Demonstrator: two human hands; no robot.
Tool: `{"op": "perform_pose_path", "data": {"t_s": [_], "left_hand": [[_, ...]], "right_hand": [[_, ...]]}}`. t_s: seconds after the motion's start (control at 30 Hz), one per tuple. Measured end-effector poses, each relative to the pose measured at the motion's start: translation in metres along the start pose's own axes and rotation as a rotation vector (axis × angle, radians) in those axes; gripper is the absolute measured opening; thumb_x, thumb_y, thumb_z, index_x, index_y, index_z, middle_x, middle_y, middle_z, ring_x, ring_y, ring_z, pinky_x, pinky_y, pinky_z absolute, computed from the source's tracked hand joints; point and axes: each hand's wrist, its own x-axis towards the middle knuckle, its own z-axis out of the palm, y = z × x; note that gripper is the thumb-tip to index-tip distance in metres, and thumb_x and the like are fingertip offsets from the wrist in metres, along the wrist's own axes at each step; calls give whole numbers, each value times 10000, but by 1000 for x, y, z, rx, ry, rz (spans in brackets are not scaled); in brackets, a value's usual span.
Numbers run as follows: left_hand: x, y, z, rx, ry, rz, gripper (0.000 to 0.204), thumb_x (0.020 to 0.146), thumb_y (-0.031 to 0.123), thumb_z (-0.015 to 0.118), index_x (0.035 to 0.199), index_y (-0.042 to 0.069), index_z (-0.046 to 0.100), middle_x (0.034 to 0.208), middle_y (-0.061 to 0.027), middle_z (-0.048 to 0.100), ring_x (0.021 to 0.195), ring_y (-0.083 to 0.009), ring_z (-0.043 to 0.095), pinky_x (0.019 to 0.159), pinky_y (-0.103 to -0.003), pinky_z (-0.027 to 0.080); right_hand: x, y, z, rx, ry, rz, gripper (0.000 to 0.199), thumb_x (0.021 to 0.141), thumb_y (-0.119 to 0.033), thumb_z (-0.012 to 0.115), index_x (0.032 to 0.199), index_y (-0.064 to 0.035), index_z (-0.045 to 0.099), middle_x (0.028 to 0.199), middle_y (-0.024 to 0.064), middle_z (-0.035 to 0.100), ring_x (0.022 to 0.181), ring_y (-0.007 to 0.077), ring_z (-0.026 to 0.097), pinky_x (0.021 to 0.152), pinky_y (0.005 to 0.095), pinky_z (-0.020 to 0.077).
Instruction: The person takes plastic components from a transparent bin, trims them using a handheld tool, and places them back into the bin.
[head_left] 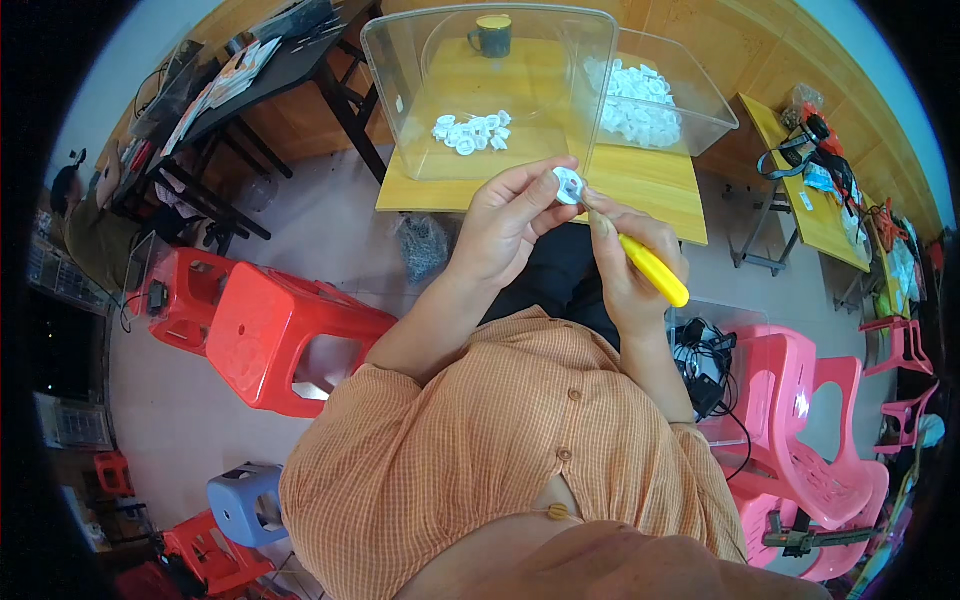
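Note:
My left hand (505, 222) pinches a small round white plastic part (567, 187) between thumb and fingers, above the near edge of the yellow table (650, 195). In my right hand (638, 262) is a yellow-handled tool (655, 271), its handle slanting down to the right. The tool's working end is at the white part, but fingers cover it, so its kind cannot be told. Just beyond my hands stands a clear plastic bin (385, 60) with several loose white parts (472, 132) in it. To its right, another clear bin (715, 112) holds a heap of similar white parts (640, 105).
A dark mug (492, 38) stands at the far side of the table. Red stools (262, 335) are to my left, pink chairs (820, 465) to my right. Black cables (705, 355) lie in a clear box by my right side. A dark table (260, 85) stands at far left.

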Motion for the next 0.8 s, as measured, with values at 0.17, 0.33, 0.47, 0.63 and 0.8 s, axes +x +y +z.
{"op": "perform_pose_path", "data": {"t_s": [0.17, 0.33, 0.47, 0.63, 0.8], "left_hand": [[-1, -2, 2, 1, 27, 14, 327, 933, 178, 567, 1203, -8, 564, 1020, -72, 635, 866, -116, 629, 801, -237, 537], [-1, -1, 2, -2, 21, 21, 317, 936, 171, 563, 1201, -2, 567, 1024, -70, 634, 876, -117, 628, 810, -242, 536], [-1, -3, 2, -5, 28, 21, 316, 938, 171, 559, 1202, -3, 565, 1028, -71, 633, 885, -121, 628, 817, -247, 537], [-1, -5, 2, -3, 17, 27, 334, 947, 169, 540, 1217, -28, 539, 1069, -84, 628, 946, -116, 624, 811, -222, 538], [-1, -5, 4, -17, 48, 26, 317, 939, 163, 556, 1205, -9, 560, 1039, -80, 631, 902, -130, 629, 819, -247, 539]], "right_hand": [[-1, 3, 1, -8, 9, -14, 153, 758, 60, 701, 869, 14, 607, 937, 162, 696, 873, 231, 692, 777, 280, 531], [-3, 3, 2, -26, 15, 11, 156, 764, 62, 696, 881, 18, 602, 940, 168, 694, 890, 240, 689, 785, 286, 531], [-5, 4, 5, 13, 40, 9, 147, 776, 69, 681, 882, 19, 592, 945, 178, 691, 894, 244, 687, 787, 290, 532], [-4, 1, 6, 5, 55, -7, 138, 789, 67, 673, 876, 20, 577, 958, 186, 687, 891, 237, 685, 783, 287, 534], [-6, 4, 5, 22, 57, 14, 136, 793, 64, 670, 883, 23, 577, 951, 185, 687, 892, 227, 683, 787, 286, 531]]}}
